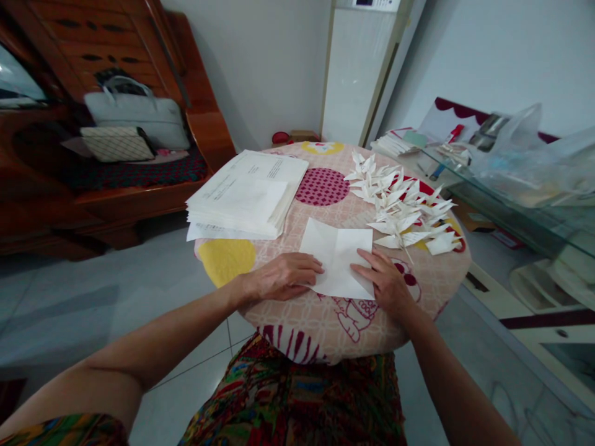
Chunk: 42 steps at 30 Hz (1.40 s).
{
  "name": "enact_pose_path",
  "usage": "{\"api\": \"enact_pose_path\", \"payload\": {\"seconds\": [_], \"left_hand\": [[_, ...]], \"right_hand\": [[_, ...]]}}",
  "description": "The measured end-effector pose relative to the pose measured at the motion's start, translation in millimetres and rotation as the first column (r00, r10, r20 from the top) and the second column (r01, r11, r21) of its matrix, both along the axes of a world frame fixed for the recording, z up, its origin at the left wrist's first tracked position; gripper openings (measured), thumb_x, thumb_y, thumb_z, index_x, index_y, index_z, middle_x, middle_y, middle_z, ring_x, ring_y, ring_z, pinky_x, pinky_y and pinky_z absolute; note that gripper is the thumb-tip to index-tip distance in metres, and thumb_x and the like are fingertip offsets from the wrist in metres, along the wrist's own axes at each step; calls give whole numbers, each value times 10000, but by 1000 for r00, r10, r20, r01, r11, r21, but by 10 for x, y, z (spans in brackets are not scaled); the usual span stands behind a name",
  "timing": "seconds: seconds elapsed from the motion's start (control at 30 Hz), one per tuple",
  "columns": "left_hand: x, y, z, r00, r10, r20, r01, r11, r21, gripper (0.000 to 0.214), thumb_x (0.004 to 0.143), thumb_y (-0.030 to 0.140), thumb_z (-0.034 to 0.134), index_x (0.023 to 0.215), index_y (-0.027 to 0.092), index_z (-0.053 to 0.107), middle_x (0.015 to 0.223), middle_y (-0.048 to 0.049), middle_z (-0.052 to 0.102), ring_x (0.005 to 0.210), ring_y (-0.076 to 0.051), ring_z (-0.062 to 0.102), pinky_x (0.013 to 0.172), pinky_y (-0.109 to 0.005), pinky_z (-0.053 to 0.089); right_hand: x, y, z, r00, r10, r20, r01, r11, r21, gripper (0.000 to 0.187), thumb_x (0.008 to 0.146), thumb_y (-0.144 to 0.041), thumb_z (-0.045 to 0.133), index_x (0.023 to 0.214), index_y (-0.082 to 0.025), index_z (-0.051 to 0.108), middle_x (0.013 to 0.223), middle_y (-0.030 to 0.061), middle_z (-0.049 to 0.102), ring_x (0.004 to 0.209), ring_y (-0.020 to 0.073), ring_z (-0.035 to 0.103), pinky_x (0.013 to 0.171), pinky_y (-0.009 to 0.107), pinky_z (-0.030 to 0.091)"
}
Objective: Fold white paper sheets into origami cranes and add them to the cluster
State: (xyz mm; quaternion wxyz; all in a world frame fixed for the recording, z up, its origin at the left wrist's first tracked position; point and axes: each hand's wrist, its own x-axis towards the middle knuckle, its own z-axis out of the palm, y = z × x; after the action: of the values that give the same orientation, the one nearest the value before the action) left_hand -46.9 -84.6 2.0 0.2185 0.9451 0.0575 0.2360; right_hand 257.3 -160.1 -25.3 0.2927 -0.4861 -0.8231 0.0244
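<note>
A square white sheet of paper (341, 260) with a crease down its middle lies on the round table in front of me. My left hand (286, 275) is at its left edge, fingers close together over the paper and thumb along the lower corner, closed on that edge. From the right, my right hand (388, 282) rests on the sheet with its fingers spread; its thumb is hidden. Several folded paper cranes (395, 198) are heaped just beyond my right hand. A thick stack of white paper (246, 192), printed on top, sits beyond my left hand.
The patterned tablecloth (372, 337) covers the table. On the right stands a glass-topped cabinet (525, 210) with plastic bags (515, 155). A wooden bench (204, 130) at the left bears a pale handbag (139, 114). A tall white appliance (356, 74) stands behind.
</note>
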Motion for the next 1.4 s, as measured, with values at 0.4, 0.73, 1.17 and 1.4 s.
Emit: {"api": "enact_pose_path", "payload": {"seconds": [0.4, 0.73, 1.17, 1.4], "left_hand": [[-34, 218, -130, 995, -5, -103, 2, 1000, -23, 518, 849, 118, 591, 1364, 168, 596, 1407, -181, 586, 1342, -296, 534, 1114, -531, 449], [0, 190, 47, 992, 94, -83, -116, 937, -329, 280, 913, 229, 583, 1139, 177, 740, 1117, -137, 752, 1026, -217, 708, 910, -342, 554], [291, 595, -92, 693, 655, -300, -701, 515, -494, 342, 787, 342, 636, 525, 152, 528, 484, 40, 430, 489, -82, 365, 504, -252, 226], [388, 553, 27, 517, 765, -384, -856, 478, -199, 317, 781, 282, 663, 517, 167, 531, 479, 33, 435, 519, -102, 394, 554, -281, 254]], "right_hand": [[5, -60, -40, 991, 118, 65, -118, 993, 4, 458, 904, -75, 421, 1248, -204, 695, 1309, 113, 680, 1292, 262, 577, 1077, 501, 483], [42, -58, 65, 975, 66, -213, -94, 988, -126, 313, 824, -184, 609, 1087, -233, 771, 1110, 96, 767, 1033, 275, 710, 956, 470, 543], [-100, 410, 135, 670, -490, -558, 143, 822, -551, 669, 672, -303, 678, 1306, -102, 614, 734, 46, 749, 559, 181, 621, 527, 279, 488], [-112, 508, 67, 740, -523, -423, 332, 831, -447, 538, 655, -286, 658, 1151, -89, 727, 554, -12, 627, 500, 149, 525, 529, 276, 438]]}}
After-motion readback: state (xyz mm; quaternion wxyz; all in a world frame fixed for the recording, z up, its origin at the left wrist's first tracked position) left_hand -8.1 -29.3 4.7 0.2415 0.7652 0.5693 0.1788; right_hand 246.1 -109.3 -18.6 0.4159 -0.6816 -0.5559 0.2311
